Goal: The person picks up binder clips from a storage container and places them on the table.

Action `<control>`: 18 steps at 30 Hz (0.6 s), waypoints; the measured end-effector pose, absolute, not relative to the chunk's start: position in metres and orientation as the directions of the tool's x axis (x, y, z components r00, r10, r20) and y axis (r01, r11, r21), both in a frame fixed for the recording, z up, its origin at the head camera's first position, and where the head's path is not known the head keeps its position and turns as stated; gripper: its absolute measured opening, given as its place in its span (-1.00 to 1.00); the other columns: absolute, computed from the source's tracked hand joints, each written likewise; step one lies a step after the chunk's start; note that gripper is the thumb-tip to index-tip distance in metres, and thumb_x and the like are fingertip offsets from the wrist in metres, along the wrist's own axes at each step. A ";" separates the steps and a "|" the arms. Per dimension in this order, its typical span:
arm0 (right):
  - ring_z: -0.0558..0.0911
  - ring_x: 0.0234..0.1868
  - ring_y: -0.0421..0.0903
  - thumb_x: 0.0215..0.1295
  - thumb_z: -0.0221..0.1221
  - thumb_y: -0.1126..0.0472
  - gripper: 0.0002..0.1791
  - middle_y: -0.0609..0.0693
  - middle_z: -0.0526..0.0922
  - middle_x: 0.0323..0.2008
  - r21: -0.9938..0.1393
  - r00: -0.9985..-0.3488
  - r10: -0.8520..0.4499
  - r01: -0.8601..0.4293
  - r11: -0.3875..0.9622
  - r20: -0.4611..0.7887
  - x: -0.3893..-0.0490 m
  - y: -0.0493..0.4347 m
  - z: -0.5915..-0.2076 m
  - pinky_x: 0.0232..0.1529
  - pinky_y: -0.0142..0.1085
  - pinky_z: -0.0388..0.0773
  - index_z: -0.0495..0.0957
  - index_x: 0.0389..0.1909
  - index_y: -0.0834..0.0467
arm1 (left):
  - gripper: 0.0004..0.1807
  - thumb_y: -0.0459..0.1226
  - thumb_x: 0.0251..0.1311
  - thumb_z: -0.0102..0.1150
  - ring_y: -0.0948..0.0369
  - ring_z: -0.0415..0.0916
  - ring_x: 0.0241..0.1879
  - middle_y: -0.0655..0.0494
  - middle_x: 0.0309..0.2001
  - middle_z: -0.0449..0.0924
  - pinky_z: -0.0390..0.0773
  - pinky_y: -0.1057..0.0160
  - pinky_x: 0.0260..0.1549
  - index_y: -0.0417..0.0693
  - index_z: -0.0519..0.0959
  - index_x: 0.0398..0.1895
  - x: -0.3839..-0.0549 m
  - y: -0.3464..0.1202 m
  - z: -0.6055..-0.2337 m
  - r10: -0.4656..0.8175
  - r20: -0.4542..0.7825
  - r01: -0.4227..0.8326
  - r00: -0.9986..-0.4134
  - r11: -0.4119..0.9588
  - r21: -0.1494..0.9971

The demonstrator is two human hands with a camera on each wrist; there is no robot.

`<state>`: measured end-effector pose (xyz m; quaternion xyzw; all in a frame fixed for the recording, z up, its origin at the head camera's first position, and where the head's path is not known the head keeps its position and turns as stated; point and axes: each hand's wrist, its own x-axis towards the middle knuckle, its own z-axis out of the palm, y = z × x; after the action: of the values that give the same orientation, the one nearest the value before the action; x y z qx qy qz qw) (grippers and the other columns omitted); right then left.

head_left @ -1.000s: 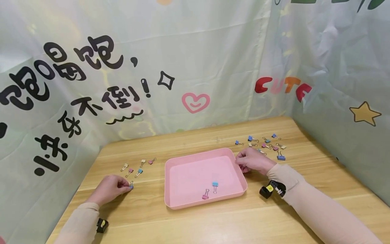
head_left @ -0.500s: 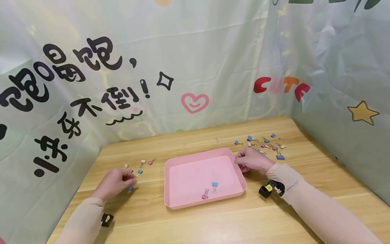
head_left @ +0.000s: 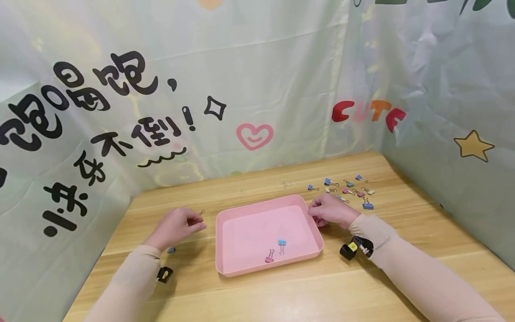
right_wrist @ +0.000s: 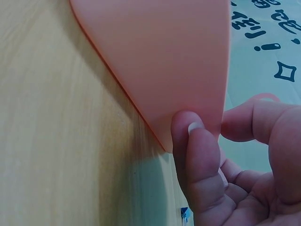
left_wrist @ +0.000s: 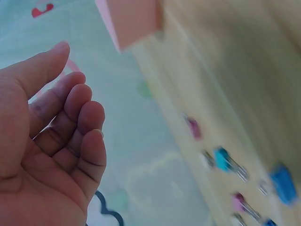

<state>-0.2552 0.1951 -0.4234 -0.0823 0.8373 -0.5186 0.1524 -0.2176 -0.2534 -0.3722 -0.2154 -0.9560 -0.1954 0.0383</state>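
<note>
My left hand (head_left: 175, 228) hovers over the table left of the pink tray (head_left: 257, 269). In the left wrist view its fingers (left_wrist: 91, 117) are loosely bent, with nothing held. A blue binder clip (head_left: 171, 250) lies just below that hand. Other clips there, such as a teal binder clip (left_wrist: 223, 159) and a pink binder clip (left_wrist: 193, 128), are mostly hidden from the head view. My right hand (head_left: 331, 211) pinches the tray's right wall (right_wrist: 160, 56) between thumb and fingers. Inside the tray lie a light blue binder clip (head_left: 282, 243) and a pink binder clip (head_left: 269, 258).
Beyond my right hand, several binder clips are scattered, among them a larger blue clip (head_left: 368, 205). The wooden table (head_left: 265, 295) extends in front of the tray. A printed curtain (head_left: 281, 80) hangs behind and along the sides.
My left hand has let go of the blue clip, which stays on the table, and moved away up and to the right. My right hand keeps its grip on the tray.
</note>
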 end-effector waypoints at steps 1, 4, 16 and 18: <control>0.56 -0.52 -0.11 0.21 0.16 0.29 -0.85 0.06 0.59 -0.48 -0.893 -0.940 -0.295 0.021 0.450 -0.170 -0.255 0.195 -0.424 -0.51 -0.29 0.58 0.59 -0.32 0.32 | -0.91 -0.14 0.10 0.37 0.36 0.45 -0.50 0.35 -0.49 0.57 0.51 0.33 -0.45 0.07 0.70 -0.40 -0.219 -0.247 -0.370 0.412 0.160 0.441 -0.897 0.823 0.358; 0.57 -0.52 -0.11 0.21 0.16 0.29 -0.85 0.07 0.59 -0.48 -0.891 -0.941 -0.289 0.026 0.453 -0.175 -0.255 0.195 -0.423 -0.50 -0.29 0.59 0.59 -0.31 0.33 | -0.89 -0.15 0.09 0.38 0.37 0.45 -0.50 0.35 -0.50 0.56 0.51 0.35 -0.45 0.04 0.71 -0.40 -0.223 -0.227 -0.364 0.451 0.167 0.481 -0.877 0.805 0.349; 0.59 -0.51 -0.09 0.20 0.16 0.30 -0.84 0.08 0.60 -0.47 -0.890 -0.943 -0.284 0.029 0.455 -0.175 -0.255 0.194 -0.422 -0.49 -0.26 0.61 0.59 -0.30 0.34 | -0.85 -0.13 0.07 0.40 0.41 0.45 -0.49 0.36 -0.51 0.57 0.52 0.39 -0.45 0.01 0.72 -0.40 -0.236 -0.150 -0.361 0.600 0.140 0.609 -0.788 0.726 0.320; 0.59 -0.51 -0.09 0.20 0.16 0.29 -0.84 0.08 0.61 -0.47 -0.890 -0.943 -0.286 0.025 0.454 -0.172 -0.255 0.194 -0.423 -0.49 -0.26 0.61 0.59 -0.29 0.33 | -0.86 -0.13 0.07 0.39 0.40 0.43 -0.50 0.36 -0.52 0.56 0.50 0.40 -0.46 0.02 0.72 -0.40 -0.238 -0.139 -0.364 0.626 0.121 0.627 -0.770 0.711 0.318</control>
<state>-0.2552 0.1944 -0.4229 -0.0778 0.8394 -0.5164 0.1506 -0.2379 -0.1395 -0.3639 -0.3388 -0.9249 -0.1726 0.0019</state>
